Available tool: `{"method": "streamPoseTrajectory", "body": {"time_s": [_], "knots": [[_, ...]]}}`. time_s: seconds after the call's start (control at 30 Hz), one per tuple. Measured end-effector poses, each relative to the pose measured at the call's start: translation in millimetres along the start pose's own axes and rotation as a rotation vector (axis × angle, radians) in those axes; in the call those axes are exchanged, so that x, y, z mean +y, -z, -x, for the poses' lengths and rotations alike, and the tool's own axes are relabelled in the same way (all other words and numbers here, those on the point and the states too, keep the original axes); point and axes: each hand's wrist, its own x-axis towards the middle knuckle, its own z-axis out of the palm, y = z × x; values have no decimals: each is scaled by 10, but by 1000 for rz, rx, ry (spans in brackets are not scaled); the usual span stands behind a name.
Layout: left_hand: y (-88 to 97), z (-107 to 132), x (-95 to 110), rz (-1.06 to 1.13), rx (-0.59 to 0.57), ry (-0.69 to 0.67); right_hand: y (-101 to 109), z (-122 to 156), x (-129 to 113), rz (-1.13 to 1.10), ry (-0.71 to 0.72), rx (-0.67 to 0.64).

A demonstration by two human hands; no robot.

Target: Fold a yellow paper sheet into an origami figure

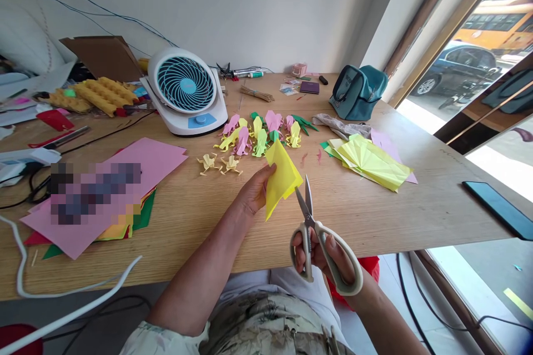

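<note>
While my right hand (pixel 328 258) grips the scissors (pixel 310 222) through their loops, blades parted and pointing up, the tips sit just at the lower edge of the folded yellow sheet (pixel 281 177), which my left hand (pixel 254 191) pinches up above the table (pixel 375 216). I judge this the start of a cut: blades at the paper, not yet biting. It calls for a steady sheet and a slow close. Beyond lie small folded paper figures (pixel 258 136), then a fan (pixel 186 89).

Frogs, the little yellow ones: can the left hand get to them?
Probably yes. The frogs lie on the table just beside the left hand, with nothing between them. But that hand is pinching the yellow paper, so it would likely have to put that down first.
</note>
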Motion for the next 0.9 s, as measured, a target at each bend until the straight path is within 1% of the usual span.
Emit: {"method": "streamPoseTrajectory", "body": {"time_s": [0.07,0.2,0.33,0.4,0.57,0.73,0.9], "knots": [[0,17,0,-17,-30,-3,-10,-17,-37,14,17,23],[-6,75,10,-44,-95,8,-18,-29,-80,37,4,61],[-12,119,16,-119,-227,14,4,-43,-92,85,17,50],[-13,122,16,-167,-272,13,14,-46,-102,135,24,60],[-27,120,33,-244,-245,-25,35,-42,-101,223,39,89],[-58,152,78,-310,-215,-90,57,-22,-87,241,42,92],[-53,153,81,-322,-216,-85,21,-9,-131,282,51,110]]}}
